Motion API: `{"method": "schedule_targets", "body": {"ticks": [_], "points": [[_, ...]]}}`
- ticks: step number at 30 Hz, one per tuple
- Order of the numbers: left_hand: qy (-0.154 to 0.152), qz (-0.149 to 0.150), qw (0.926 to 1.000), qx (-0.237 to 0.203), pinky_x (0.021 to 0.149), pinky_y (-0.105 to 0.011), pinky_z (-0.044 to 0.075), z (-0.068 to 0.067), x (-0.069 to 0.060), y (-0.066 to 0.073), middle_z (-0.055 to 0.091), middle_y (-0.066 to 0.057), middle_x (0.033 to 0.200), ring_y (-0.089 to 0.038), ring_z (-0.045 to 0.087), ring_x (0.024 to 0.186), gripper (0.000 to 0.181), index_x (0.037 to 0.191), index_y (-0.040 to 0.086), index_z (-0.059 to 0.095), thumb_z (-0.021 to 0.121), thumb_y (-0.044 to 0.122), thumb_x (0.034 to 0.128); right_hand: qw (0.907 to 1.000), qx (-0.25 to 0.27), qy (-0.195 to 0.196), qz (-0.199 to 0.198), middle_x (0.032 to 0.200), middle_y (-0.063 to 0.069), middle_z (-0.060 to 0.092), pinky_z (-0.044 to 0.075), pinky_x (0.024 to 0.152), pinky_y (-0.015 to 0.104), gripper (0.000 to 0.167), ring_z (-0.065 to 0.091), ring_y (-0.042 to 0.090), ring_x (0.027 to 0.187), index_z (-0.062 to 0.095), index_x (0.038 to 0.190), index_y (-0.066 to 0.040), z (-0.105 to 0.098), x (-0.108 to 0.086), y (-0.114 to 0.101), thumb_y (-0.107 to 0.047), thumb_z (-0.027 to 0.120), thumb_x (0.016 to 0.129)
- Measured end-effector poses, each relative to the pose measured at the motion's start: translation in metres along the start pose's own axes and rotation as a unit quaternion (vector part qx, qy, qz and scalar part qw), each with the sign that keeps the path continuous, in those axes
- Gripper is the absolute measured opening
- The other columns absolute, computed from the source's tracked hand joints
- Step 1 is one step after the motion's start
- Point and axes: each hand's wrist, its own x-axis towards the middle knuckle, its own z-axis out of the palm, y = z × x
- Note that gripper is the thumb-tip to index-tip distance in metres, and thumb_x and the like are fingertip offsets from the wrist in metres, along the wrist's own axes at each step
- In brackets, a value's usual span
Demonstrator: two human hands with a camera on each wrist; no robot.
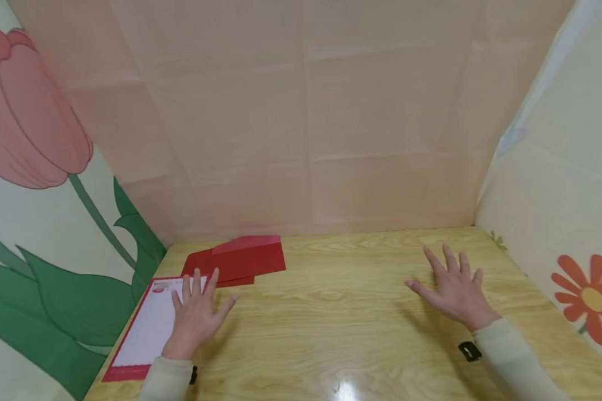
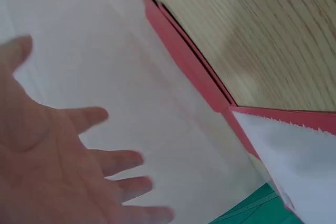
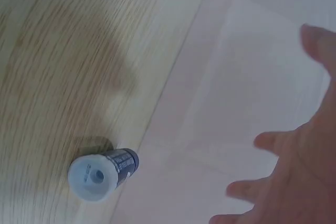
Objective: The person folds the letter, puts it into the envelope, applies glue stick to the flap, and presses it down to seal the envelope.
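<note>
My left hand [image 1: 195, 317] is held above the tabletop with its fingers spread, holding nothing. Partly behind it lies a white sheet with a red border [image 1: 145, 328]. Beyond that are red envelopes [image 1: 251, 259], overlapping, one with a pinkish flap on top. On the other side, my right hand [image 1: 456, 292] hovers over the wood, fingers apart and nothing in them. The right wrist view shows a small cylinder [image 3: 100, 174] with a pale end and dark label, like a glue stick, standing on the table near that hand. In the head view the right hand hides it.
The wooden tabletop [image 1: 326, 312] stretches between the two hands. A plain pinkish sheet [image 1: 301, 122] hangs along the back edge. Flower-printed panels stand at both sides, with a tulip [image 1: 45, 111] at left and a red flower [image 1: 593, 299] at right.
</note>
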Motion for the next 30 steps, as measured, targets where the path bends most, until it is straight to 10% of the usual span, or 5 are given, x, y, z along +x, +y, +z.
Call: {"method": "schedule_targets", "body": {"ticks": [12, 21, 30], "points": [[-0.039, -0.091, 0.995, -0.006, 0.1, -0.077, 0.029, -0.011, -0.001, -0.064, 0.029, -0.046, 0.143, -0.064, 0.024, 0.131, 0.085, 0.148, -0.015, 0.025, 0.048, 0.052, 0.1004, 0.9997, -0.012, -0.013, -0.018, 0.129, 0.037, 0.052, 0.046, 0.081, 0.069, 0.065, 0.053, 0.059, 0.109, 0.054, 0.134, 0.005, 0.001, -0.011, -0.011, -0.049, 0.059, 0.098], [-0.08, -0.246, 0.9654, -0.03, 0.084, -0.072, 0.036, -0.024, -0.008, -0.135, 0.034, -0.05, 0.12, -0.061, 0.033, 0.109, 0.115, 0.128, -0.028, 0.031, 0.039, 0.08, 0.089, 0.9995, -0.003, -0.016, -0.027, 0.12, 0.033, 0.06, 0.053, 0.07, 0.058, 0.051, 0.062, 0.047, 0.096, 0.063, 0.122, 0.002, 0.006, -0.015, -0.017, -0.042, 0.064, 0.096], [-0.132, -0.268, 0.9528, -0.051, 0.088, -0.072, 0.035, -0.025, -0.013, -0.14, 0.03, -0.047, 0.113, -0.057, 0.027, 0.106, 0.125, 0.127, -0.028, 0.035, 0.05, 0.085, 0.0791, 0.9991, 0.002, -0.032, -0.027, 0.119, 0.03, 0.061, 0.054, 0.072, 0.055, 0.051, 0.065, 0.04, 0.093, 0.065, 0.119, 0.003, 0.009, -0.017, -0.017, -0.042, 0.063, 0.097]]}}
